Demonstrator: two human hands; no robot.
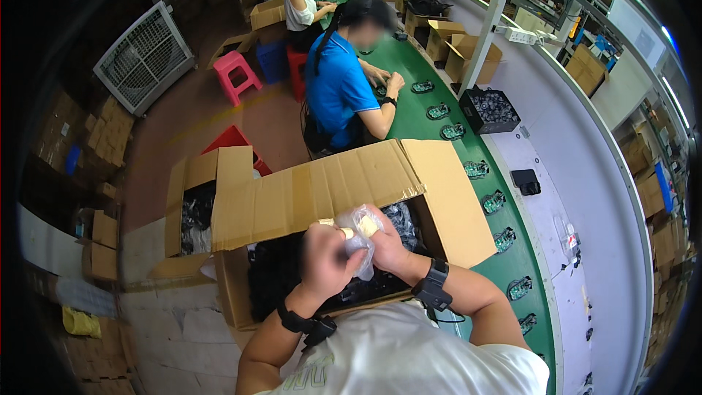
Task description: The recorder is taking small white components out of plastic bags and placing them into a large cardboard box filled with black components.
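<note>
Both my hands are raised over an open cardboard box and meet at a crumpled clear plastic bag. My left hand is closed, its thumb and fingers pinching the bag's left side. From the right, my right hand is closed on the same bag. Pale yellow coverings show on some fingertips. Whatever the bag may contain is too unclear to name. Below my hands, the box holds dark black pieces, some in clear wrapping.
To the right runs a green conveyor belt carrying a row of circuit-board assemblies. A black bin of small dark parts stands beside it. Ahead sits a co-worker in a blue shirt. Another carton is at the left.
</note>
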